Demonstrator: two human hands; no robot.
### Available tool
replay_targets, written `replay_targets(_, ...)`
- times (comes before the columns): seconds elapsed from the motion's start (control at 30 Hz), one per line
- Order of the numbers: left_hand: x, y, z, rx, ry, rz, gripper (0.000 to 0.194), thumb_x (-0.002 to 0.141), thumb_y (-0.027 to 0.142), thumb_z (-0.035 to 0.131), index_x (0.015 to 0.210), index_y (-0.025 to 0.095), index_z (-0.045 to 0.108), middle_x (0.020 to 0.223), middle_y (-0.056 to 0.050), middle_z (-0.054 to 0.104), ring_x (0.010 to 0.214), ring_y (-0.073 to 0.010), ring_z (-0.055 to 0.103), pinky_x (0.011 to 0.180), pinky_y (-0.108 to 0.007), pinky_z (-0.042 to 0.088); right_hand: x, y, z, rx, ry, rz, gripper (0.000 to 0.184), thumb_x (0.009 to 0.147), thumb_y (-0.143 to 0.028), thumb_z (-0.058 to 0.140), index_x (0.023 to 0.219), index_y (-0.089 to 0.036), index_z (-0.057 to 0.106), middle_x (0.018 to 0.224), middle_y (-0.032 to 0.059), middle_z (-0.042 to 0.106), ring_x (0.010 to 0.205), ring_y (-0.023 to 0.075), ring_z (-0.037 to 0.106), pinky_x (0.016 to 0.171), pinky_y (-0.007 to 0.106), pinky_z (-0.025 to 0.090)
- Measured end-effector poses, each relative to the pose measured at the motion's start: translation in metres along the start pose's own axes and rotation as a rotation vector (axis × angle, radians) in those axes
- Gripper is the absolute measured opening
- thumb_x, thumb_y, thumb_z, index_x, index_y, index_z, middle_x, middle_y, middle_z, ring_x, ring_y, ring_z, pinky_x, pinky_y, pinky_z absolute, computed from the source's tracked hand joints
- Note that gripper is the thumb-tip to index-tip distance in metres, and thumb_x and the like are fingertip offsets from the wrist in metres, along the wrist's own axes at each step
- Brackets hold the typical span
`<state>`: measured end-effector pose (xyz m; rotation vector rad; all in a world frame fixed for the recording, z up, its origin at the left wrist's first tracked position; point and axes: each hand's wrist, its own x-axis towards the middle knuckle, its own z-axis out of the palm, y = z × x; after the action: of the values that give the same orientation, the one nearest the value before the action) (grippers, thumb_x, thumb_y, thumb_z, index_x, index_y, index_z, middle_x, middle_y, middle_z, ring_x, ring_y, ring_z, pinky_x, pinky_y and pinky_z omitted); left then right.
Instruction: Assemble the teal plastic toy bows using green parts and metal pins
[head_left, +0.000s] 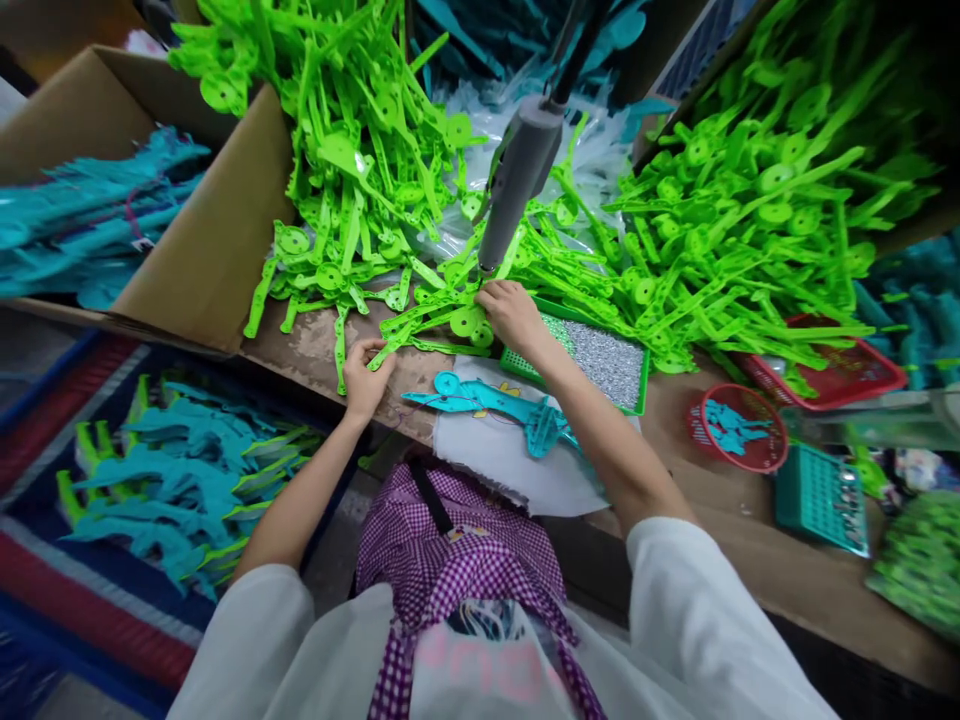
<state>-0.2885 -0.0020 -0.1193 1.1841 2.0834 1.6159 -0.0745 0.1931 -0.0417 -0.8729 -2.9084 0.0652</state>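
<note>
Apparently we're aligning: left hand (pixel 367 380) pinches a green part (pixel 395 343), right hand (pixel 511 315) by the driver (pixel 519 175) (its grip, we cannot tell); steadiness likely needed next.

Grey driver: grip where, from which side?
I'd wrap the driver mid-barrel, coming from the right: it's slim and straight, pointing tip-down with its top leaning right, and what looks like a lever runs along the left, where a curled grip would likely reach it.

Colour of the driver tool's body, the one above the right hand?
Grey: the driver tool shows best in the head view.
</note>
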Motion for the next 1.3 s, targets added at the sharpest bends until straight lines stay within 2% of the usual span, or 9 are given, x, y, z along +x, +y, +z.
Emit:
replay_targets(0.13,-0.001,-0.003,-0.004,-0.004,0.057,-0.025,0.018,0.08,0.029,0.068,0.094,0.019,0.061,0.093,-0.005,0.069,0.085,-0.0176,0.068,0.081,-0.03,0.057,-0.002,0.001,0.003,0.03,-0.086,-0.068,0.033,0.094,-0.005,0.042,0.109,-0.013,0.071,0.121,0.0159,0.069,0.115,0.0267,0.057,0.098,0.04,0.042)
replay_targets(0.37,-0.016,-0.007,-0.014,0.003,0.197,-0.03,0.016,0.084,0.033,0.066,0.092,0.02,0.061,0.088,-0.002,0.065,0.079,-0.0165,0.065,0.076,-0.029,0.055,-0.059,-0.03,-0.011,0.232,0.066,-0.084,0.031,0.097,-0.01,0.045,0.111,-0.016,0.072,0.128,0.0151,0.07,0.133,0.027,0.057,0.108,0.047,0.047)
replay_targets(0.53,-0.029,0.006,-0.035,0.148,0.109,0.03,0.014,0.088,0.029,0.067,0.099,0.021,0.067,0.098,-0.006,0.069,0.098,-0.0229,0.066,0.095,-0.039,0.053,-0.097,-0.044,-0.028,0.825,0.534,0.298,0.019,0.098,-0.033,0.057,0.111,-0.027,0.07,0.115,0.0058,0.075,0.113,0.0238,0.07,0.098,0.049,0.058)
replay_targets(0.63,-0.019,0.017,-0.039,0.31,0.068,0.122,0.024,0.088,0.029,0.069,0.111,0.023,0.068,0.119,-0.011,0.067,0.121,-0.03,0.059,0.11,-0.049,0.044,-0.098,-0.045,-0.026,1.285,0.657,0.546,0.024,0.094,-0.047,0.061,0.106,-0.027,0.068,0.096,0.0019,0.077,0.092,0.0204,0.075,0.08,0.041,0.064)
replay_targets(0.8,0.014,0.019,-0.014,0.335,-0.025,0.098,0.041,0.087,0.036,0.073,0.125,0.024,0.064,0.12,-0.012,0.068,0.119,-0.0324,0.061,0.11,-0.052,0.043,-0.089,-0.046,-0.015,1.689,0.516,0.667,0.044,0.08,-0.058,0.075,0.108,-0.025,0.065,0.086,-0.0002,0.076,0.082,0.0183,0.074,0.062,0.031,0.064)
replay_targets(0.93,0.035,0.02,0.001,0.408,-0.1,0.016,0.03,0.083,0.032,0.074,0.111,0.02,0.072,0.096,-0.009,0.073,0.099,-0.0314,0.068,0.097,-0.047,0.05,-0.091,-0.05,-0.013,1.776,0.42,0.716,0.056,0.07,-0.062,0.081,0.109,-0.025,0.064,0.082,-0.0003,0.077,0.085,0.0206,0.075,0.058,0.029,0.063)
replay_targets(1.03,0.046,0.031,0.002,0.398,-0.155,0.015,0.02,0.086,0.033,0.07,0.101,0.02,0.076,0.098,-0.009,0.075,0.097,-0.0287,0.069,0.094,-0.041,0.051,-0.094,-0.052,-0.013,1.801,0.373,0.741,0.056,0.067,-0.062,0.084,0.105,-0.025,0.065,0.082,0.0005,0.078,0.087,0.0216,0.076,0.061,0.029,0.063)
replay_targets(1.13,0.055,0.044,0.006,0.299,-0.085,0.016,0.024,0.09,0.038,0.066,0.102,0.02,0.076,0.102,-0.008,0.077,0.096,-0.0254,0.07,0.092,-0.036,0.052,-0.096,-0.05,-0.011,1.808,0.362,0.754,0.056,0.065,-0.062,0.085,0.103,-0.025,0.065,0.081,0.0001,0.077,0.085,0.0212,0.076,0.063,0.03,0.063)
replay_targets(1.3,0.064,0.057,0.017,0.247,0.033,-0.023,0.032,0.094,0.047,0.059,0.094,0.02,0.076,0.083,-0.005,0.076,0.078,-0.0215,0.068,0.077,-0.031,0.052,-0.084,-0.033,-0.001,1.76,0.368,0.772,0.058,0.067,-0.064,0.083,0.104,-0.024,0.064,0.086,0.0017,0.077,0.088,0.0215,0.075,0.07,0.034,0.066)
